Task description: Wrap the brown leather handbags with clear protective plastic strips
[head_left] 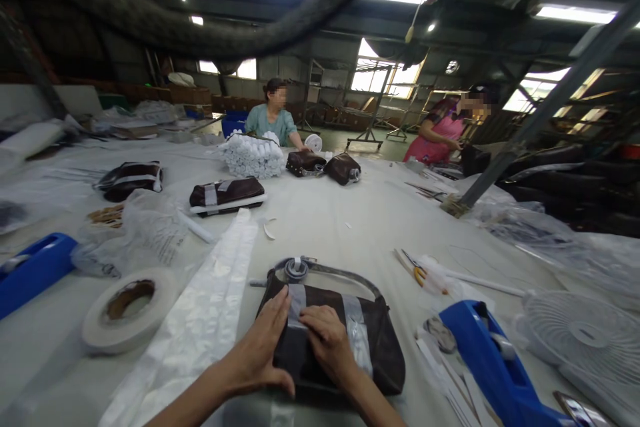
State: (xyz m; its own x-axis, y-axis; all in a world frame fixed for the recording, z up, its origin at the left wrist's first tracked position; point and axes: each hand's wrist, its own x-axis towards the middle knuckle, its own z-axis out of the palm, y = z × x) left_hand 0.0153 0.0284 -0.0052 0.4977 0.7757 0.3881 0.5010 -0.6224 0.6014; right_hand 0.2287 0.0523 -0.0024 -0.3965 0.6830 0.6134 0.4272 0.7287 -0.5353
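Note:
A dark brown leather handbag (pixel 320 340) lies in front of me, its strap looped along the far side. Two pale wrapping strips cross it, one a translucent strip (pixel 356 323) right of my hands. My left hand (pixel 267 340) rests along the bag's left part, fingers stretched upward and thumb spread apart. Over the bag's middle, my right hand (pixel 327 340) has its fingers bent and pressed together at the edge of the other pale strip (pixel 297 297). Whatever those fingertips may grip is hidden. A small wrapped coil (pixel 296 269) sits by the strap.
Blue tape dispensers (pixel 500 360) flank me, with a white tape roll (pixel 131 310) and bubble wrap (pixel 200 320) leftward. Scissors (pixel 417 270) and a white fan (pixel 583 330) lie right. More wrapped bags (pixel 227 193) stand farther back. Two people (pixel 273 117) work beyond; a metal post (pixel 545 107) rises right.

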